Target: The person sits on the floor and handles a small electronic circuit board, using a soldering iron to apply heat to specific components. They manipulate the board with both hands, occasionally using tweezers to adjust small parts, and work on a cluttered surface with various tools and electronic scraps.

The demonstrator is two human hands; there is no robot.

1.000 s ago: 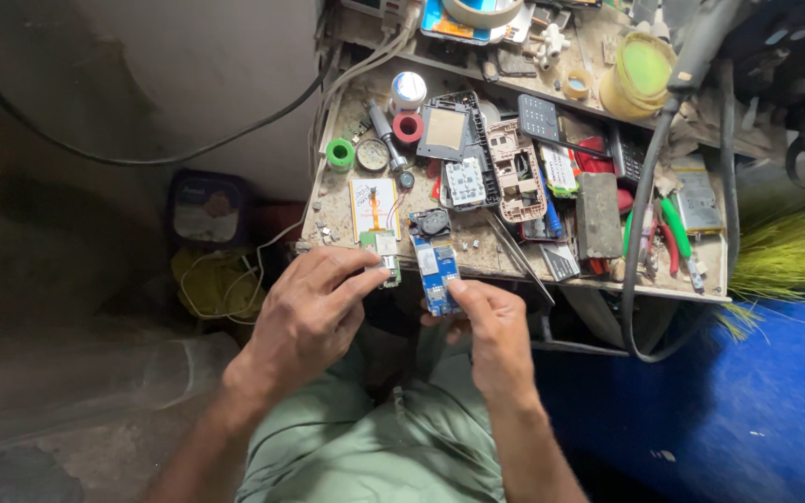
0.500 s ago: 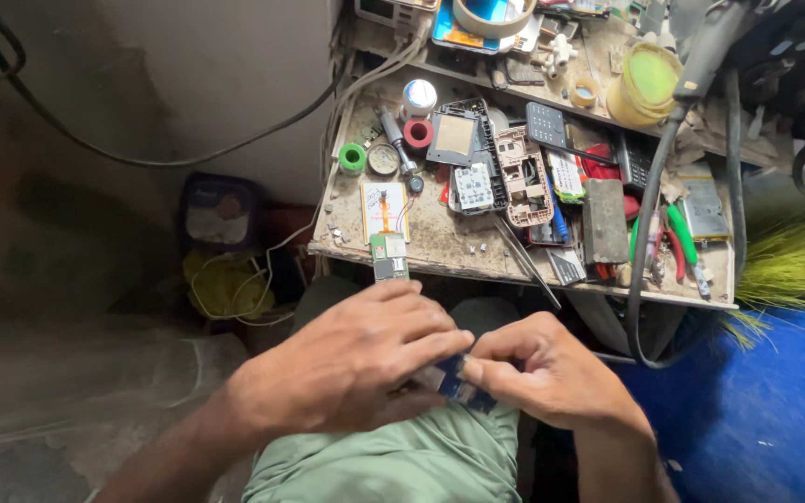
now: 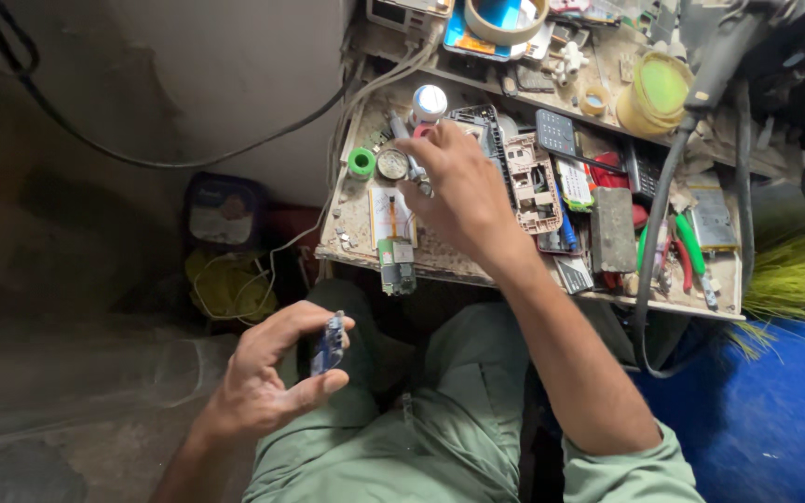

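- head view: our left hand (image 3: 267, 377) sits near, above the lap, thumb and fingers pinching a small blue circuit board (image 3: 330, 343) held on edge, long axis running near to far.
- head view: our right hand (image 3: 463, 186) is far on the cluttered workbench (image 3: 351, 233), fingertips closed around a slim grey tool (image 3: 406, 149), well apart from the board.

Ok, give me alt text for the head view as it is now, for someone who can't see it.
Seen from above, a seated person's right hand reaches over a cluttered workbench to a slim tool, while the left hand holds a small blue circuit board above the lap. Phone parts, a green tape roll and green-handled pliers crowd the bench.
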